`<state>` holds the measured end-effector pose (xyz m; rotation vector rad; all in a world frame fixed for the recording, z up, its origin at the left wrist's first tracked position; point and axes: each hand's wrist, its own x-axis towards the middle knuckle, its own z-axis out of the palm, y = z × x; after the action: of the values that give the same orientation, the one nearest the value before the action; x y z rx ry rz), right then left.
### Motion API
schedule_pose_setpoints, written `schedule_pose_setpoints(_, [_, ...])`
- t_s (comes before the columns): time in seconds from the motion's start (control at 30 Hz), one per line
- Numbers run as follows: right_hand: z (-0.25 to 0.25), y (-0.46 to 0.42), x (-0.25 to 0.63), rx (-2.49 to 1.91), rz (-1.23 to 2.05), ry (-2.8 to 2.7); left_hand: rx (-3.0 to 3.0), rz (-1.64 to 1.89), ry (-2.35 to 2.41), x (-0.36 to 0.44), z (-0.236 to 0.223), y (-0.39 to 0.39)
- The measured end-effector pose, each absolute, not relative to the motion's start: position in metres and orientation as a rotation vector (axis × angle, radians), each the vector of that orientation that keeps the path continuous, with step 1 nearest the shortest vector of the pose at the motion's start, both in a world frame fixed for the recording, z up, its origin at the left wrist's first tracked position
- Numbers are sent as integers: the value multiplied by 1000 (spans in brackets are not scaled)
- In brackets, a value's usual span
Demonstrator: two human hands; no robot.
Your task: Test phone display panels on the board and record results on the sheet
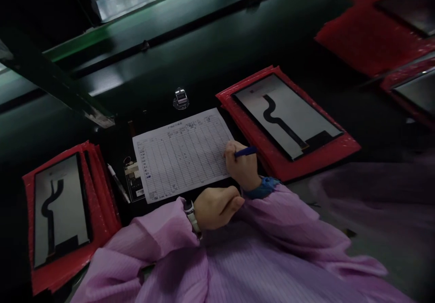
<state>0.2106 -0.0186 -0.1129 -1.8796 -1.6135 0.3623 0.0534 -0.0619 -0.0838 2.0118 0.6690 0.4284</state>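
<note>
A printed form with a table grid lies tilted on the dark work surface, with a few handwritten marks in it. At its right edge my right hand grips a blue pen; the pen's tip is hidden behind the fingers. My left hand, with a light-strapped watch at the wrist, rests curled closed just below the form's lower edge, and nothing shows in it. Partly under the form's left side is a circuit board, beside a white pen.
Display panels with black flex cables lie on stacked red foam sheets, one panel to the right and another panel to the left. More red sheets are at upper right. A small metallic item sits beyond the form.
</note>
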Motion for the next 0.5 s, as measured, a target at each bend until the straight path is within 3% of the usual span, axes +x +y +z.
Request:
schedule_pose_setpoints(0.3, [-82,-12,204,-2072,429,-1577,2836,747,999,56,-94,-84])
schedule_pose_setpoints(0.5, [-66,-14,230,-2391,457,-1421,3059,345,1448,38,-109,-117])
